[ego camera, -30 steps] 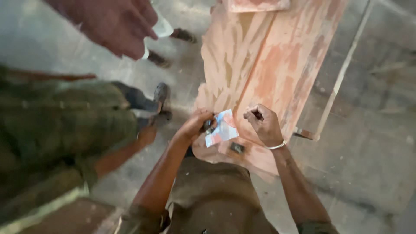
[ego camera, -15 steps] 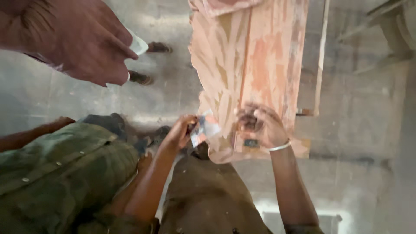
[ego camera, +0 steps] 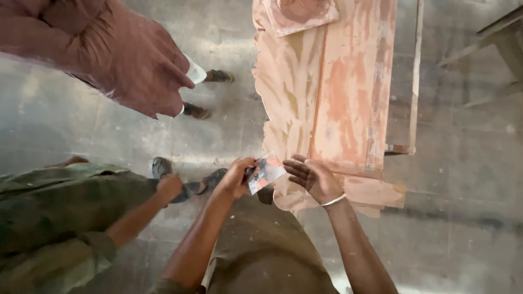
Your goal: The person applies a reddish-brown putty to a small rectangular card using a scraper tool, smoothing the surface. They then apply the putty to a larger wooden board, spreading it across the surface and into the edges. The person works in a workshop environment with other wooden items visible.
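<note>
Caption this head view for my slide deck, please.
Left hand holds a small white-and-red paper packet beside open right hand over pinkish wooden boards.

our arms are bare to the elbows, no sleeves showing; a thin pale bangle (ego camera: pixel 333 201) circles our right wrist, and we wear olive-brown trousers (ego camera: pixel 267 256) below

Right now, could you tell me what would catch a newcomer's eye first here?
At centre, the left hand pinches a small shiny packet while the open right hand, a bangle at its wrist, waits beside it. Beyond them lies a large pinkish wooden board on the concrete floor. Another person in a reddish shirt looms at upper left.
</note>
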